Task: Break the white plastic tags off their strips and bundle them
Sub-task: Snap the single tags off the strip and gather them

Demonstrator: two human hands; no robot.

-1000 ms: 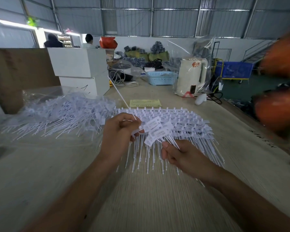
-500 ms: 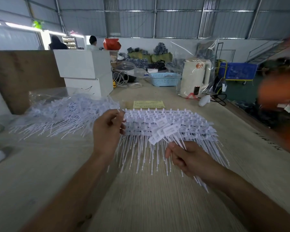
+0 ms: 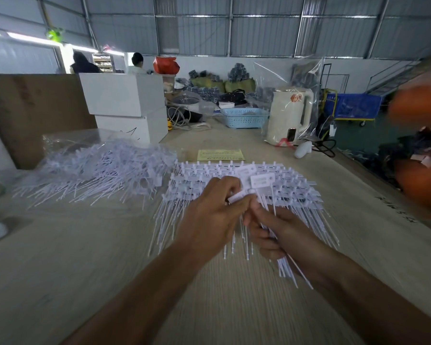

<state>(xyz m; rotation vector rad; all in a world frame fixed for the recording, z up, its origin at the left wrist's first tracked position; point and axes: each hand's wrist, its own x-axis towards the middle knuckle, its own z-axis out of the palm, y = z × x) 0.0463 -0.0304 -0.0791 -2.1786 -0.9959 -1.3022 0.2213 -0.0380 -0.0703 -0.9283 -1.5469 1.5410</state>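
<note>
Table (image 3: 60, 282): pale wood-grain top, carrying all the stock; its far edge is holding boxes, a basket and a kettle.

Loose tag heap (image 3: 97, 173): a wide, tangled pile lying toward the left edge, partly on a clear plastic sheet, well apart from the hands.

Stacked strips (image 3: 296, 188): rows of white tags not yet broken off, lying in the middle of the table with heads toward the far edge and tails fanning toward the near edge; both hands are working directly above them.

Left hand (image 3: 209, 220): fingers curling, pinching a single white tag (image 3: 239, 196) at its head and bringing it against the right hand's bundle.

Right hand (image 3: 281, 235): fingers closing round a bundle of freed tags (image 3: 260, 181), heads sticking up past the thumb, tails trailing out below the palm toward the near edge.

Step in hand, as judged: one freed tag is being added to the bundle; the break-off stage is far from done, since many strips are waiting.

Next move, as judged: seating this tag head-level with the rest, then sending the left hand to the strips for another, with the right hand's grip staying firm so the tails do not splay.
</note>
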